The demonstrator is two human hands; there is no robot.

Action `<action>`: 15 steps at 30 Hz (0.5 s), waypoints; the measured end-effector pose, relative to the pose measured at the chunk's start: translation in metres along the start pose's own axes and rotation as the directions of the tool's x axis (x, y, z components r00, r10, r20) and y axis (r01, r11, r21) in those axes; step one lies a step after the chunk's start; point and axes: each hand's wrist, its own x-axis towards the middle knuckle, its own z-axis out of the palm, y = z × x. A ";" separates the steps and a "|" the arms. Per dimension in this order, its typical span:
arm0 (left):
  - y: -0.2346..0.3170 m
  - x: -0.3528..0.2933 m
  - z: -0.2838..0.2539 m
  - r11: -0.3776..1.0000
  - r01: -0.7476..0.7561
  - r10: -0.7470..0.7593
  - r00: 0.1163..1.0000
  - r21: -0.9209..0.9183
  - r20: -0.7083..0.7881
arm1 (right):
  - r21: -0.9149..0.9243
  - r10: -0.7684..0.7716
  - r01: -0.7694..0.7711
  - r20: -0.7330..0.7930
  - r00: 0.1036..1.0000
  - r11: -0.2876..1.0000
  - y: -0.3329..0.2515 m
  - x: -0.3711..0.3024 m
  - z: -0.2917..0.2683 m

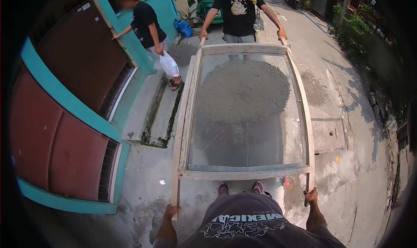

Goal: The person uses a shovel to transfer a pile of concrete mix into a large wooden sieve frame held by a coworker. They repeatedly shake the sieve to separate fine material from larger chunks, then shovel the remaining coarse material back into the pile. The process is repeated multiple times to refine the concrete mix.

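A large wood-framed sand sieve (243, 175) with fine mesh spans the middle of the view, held up above the pavement. Grey sand (243, 91) lies heaped on its far half, thinning toward me. My left hand (173, 210) is closed round the near end of the left wooden handle. The right handle's near end is wrapped by my right hand (311, 196). Across from me, a co-worker in a black shirt (239, 11) grips the two far handles, one in each hand.
At the left, a person (147, 26) with a white plastic bag (169, 65) stands by a teal-framed brown gate (78, 52). A stepped gutter (160, 113) runs beside the sieve. A concrete cover (329, 134) lies at the right. A green vehicle (209, 7) stands behind the co-worker.
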 end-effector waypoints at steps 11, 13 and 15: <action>0.198 0.077 -0.049 0.975 -0.219 0.222 0.972 -0.047 0.071 | -0.255 -0.254 0.251 0.020 0.967 0.934 -0.129 0.153 -0.052; 0.256 0.059 -0.090 0.978 -0.204 0.208 0.973 -0.052 0.097 | -0.208 -0.168 0.192 0.130 0.977 0.959 -0.229 0.148 -0.092; 0.291 0.058 -0.124 0.983 -0.181 0.184 0.979 -0.043 0.084 | -0.175 -0.141 0.168 0.156 0.978 0.970 -0.281 0.148 -0.125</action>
